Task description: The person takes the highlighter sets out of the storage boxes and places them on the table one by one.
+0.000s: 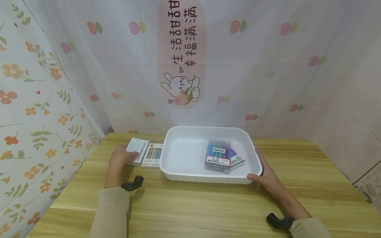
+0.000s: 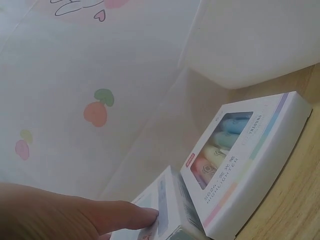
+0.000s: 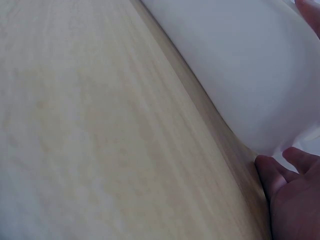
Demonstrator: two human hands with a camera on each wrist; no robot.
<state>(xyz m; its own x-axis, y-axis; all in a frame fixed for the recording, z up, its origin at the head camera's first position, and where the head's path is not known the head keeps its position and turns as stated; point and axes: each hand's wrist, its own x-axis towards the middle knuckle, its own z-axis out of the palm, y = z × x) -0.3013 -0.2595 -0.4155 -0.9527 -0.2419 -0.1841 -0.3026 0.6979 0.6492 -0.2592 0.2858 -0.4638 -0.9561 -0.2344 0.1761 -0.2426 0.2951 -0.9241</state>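
Grasping, apparently: left hand (image 1: pixel 119 158) pinches flat white cardboard box (image 1: pixel 137 146) at nine o'clock of rectangular white plastic tray (image 1: pixel 185 157); right hand (image 1: pixel 266 175) grips tray at four; lift advisable next.

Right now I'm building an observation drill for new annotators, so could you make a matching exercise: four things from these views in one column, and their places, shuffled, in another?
Things
1. Left hand
2. Clear packet
3. Highlighter box
4. Right hand

Places
A. Inside the tray, overlapping a second packet
B. At the tray's right end, thumb over the rim
C. On a white box, at its left side
D. On the table, between the white box and the tray

Pairs: 1-C, 2-A, 3-D, 4-B
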